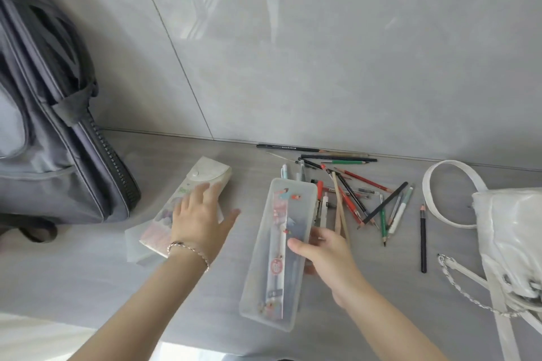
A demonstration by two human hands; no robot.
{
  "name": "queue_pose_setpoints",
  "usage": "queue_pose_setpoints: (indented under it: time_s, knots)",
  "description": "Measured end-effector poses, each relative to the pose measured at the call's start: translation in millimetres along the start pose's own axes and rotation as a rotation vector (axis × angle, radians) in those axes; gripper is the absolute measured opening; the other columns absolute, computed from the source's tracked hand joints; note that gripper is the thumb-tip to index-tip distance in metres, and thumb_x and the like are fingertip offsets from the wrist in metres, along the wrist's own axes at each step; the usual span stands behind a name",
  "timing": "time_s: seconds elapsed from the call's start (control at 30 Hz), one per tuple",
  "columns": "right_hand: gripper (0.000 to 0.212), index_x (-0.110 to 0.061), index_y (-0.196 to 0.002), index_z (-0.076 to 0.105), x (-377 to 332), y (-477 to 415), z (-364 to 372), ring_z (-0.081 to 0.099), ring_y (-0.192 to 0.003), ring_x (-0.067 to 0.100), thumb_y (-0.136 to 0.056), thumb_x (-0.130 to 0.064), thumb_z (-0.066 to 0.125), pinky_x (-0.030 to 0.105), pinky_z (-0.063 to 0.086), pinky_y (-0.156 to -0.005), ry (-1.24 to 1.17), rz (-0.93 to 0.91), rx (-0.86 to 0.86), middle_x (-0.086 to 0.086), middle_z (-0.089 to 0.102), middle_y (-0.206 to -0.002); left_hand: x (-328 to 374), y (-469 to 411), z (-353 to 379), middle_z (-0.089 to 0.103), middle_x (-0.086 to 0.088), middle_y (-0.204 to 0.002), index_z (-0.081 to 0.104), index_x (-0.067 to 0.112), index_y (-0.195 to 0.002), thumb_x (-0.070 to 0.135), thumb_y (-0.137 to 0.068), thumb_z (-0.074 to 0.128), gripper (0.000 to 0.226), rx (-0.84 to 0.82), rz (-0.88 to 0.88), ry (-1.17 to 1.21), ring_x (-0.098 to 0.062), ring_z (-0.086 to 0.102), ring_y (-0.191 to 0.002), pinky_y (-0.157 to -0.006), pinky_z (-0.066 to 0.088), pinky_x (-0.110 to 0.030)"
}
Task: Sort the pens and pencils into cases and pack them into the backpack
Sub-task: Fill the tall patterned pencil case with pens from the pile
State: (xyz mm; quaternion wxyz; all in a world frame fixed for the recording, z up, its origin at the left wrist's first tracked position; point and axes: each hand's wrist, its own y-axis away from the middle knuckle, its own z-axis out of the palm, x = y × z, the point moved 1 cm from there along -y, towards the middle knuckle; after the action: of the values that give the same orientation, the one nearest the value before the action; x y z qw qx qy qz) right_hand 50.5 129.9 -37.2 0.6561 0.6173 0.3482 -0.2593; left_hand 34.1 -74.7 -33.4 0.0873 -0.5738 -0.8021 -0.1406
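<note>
A translucent plastic pencil case (278, 246) with stickers lies lengthwise in the middle of the table, and my right hand (325, 255) grips its right edge with thumb on top. To its left lies a white flap case (187, 202) with a printed front; my left hand (202, 214) rests flat on it with fingers spread. A loose heap of pens and pencils (352, 193) lies right of the translucent case, up to the wall. A single black pencil (423, 239) lies apart on the right. The grey backpack (50, 114) stands at the far left.
A white handbag (510, 231) with a strap and chain lies at the right edge. A tiled wall (293, 53) rises right behind the table. A clear plastic piece (133, 246) lies under the flap case. The table's front edge runs along the bottom.
</note>
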Motion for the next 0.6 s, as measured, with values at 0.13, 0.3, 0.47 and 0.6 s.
queue_pose_setpoints:
  time_s: [0.13,0.3,0.47,0.6]
  knots:
    - [0.023,-0.015,-0.096,0.062,-1.7,-15.7,25.3,0.067,-0.082,0.013,-0.076,-0.016,0.073,0.024,0.049,-0.066,0.071,-0.006,-0.009,0.000,0.071,-0.092,-44.4,-19.4,5.1,0.026,-0.017,-0.147,0.023,0.014,-0.141,0.048,-0.076,0.065,0.085,-0.145,-0.219,-0.188,-0.033,0.023,-0.138,-0.113,0.019,-0.043]
    - [0.035,-0.013,-0.102,0.056,7.8,-43.6,62.1,0.063,-0.091,0.018,-0.074,-0.027,0.072,0.032,0.049,-0.078,0.201,0.014,0.029,0.000,0.066,-0.099,-55.2,-21.0,2.3,0.043,-0.019,-0.125,0.038,0.014,-0.128,0.039,-0.075,0.068,0.066,-0.093,-0.331,0.099,-0.036,0.038,-0.117,-0.098,0.035,-0.042]
    - [0.035,-0.007,-0.105,0.052,19.7,-70.7,96.3,0.061,-0.097,0.030,-0.080,-0.029,0.066,0.044,0.050,-0.088,0.192,0.048,0.053,0.012,0.063,-0.105,-47.7,-21.6,-22.3,0.035,-0.018,-0.135,0.024,0.020,-0.141,0.039,-0.074,0.070,0.083,0.013,-0.450,0.405,-0.032,0.028,-0.131,-0.107,0.029,-0.043]
    - [0.040,-0.001,-0.115,0.051,10.6,-84.2,115.2,0.056,-0.105,0.031,-0.088,-0.030,0.058,0.034,0.046,-0.090,0.379,-0.047,-0.034,0.015,0.058,-0.114,-39.2,-18.1,-34.6,0.033,-0.013,-0.140,0.020,0.021,-0.144,0.036,-0.072,0.073,0.091,-0.013,-0.396,0.480,-0.027,0.035,-0.128,-0.108,0.029,-0.040]
